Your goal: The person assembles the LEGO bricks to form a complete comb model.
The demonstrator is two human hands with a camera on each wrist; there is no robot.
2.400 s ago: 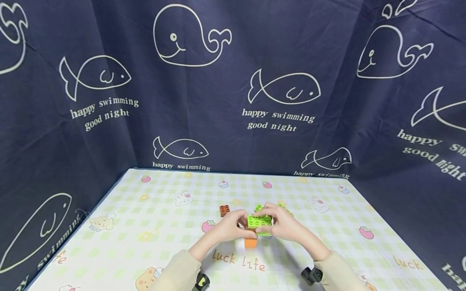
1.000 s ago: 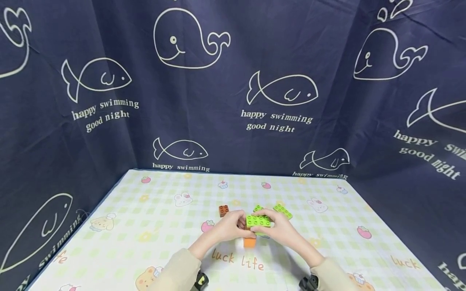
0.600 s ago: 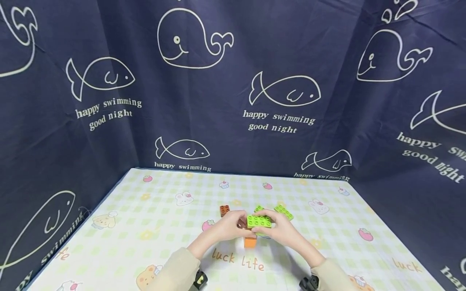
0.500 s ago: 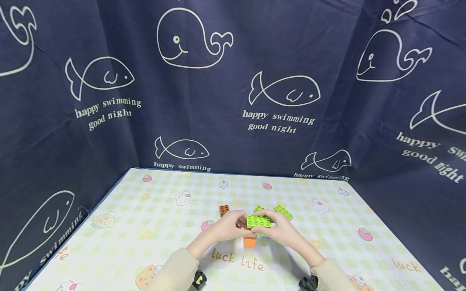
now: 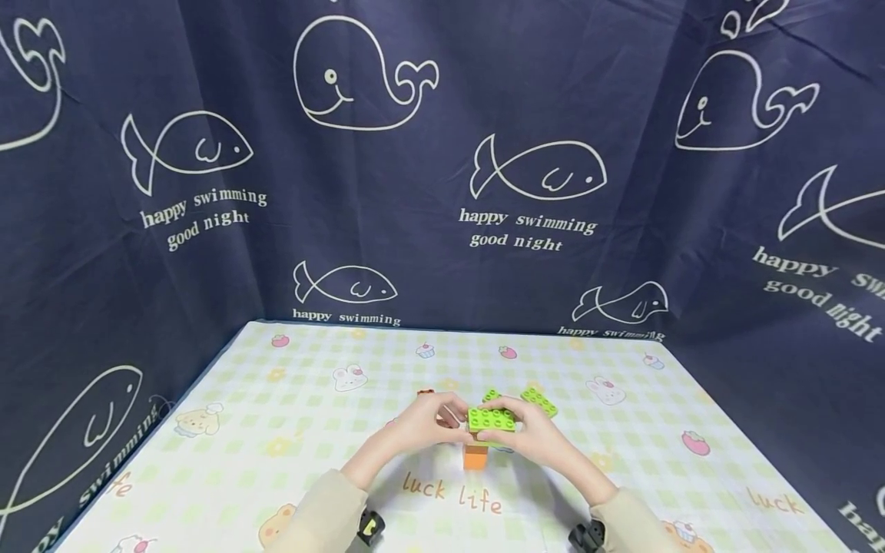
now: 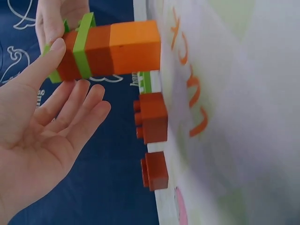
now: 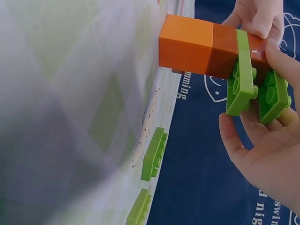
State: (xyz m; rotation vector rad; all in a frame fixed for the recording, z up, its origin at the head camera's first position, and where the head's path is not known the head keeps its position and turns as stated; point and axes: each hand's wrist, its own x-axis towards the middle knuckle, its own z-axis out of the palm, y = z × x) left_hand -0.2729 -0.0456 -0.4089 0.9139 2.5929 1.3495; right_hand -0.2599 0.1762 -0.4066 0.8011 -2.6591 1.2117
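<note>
A stack of toy building bricks stands upright on the table. It has an orange brick [image 6: 136, 47] at the bottom, then a brown brick [image 6: 99, 49], a thin green brick [image 7: 243, 75], another brown brick [image 6: 69, 61] and a thin green brick [image 5: 491, 419] on top. Both green ones jut out to the right. My right hand [image 5: 535, 436] holds the top green brick between thumb and fingers. My left hand [image 5: 425, 424] is at the stack's left side, fingers loosely extended and apart from it. Its thumb tip overlaps the upper bricks; contact cannot be told.
Two brown bricks [image 6: 153, 117] [image 6: 157, 171] lie left of and behind the stack, partly hidden by my left hand in the head view. Two loose green bricks [image 5: 539, 401] [image 5: 492, 395] lie behind it to the right. A dark blue curtain [image 5: 442, 169] surrounds the patterned table.
My left hand has loosened and moved slightly left and up, now covering most of a loose brown brick in the head view. The right hand and the stack stay in place.
</note>
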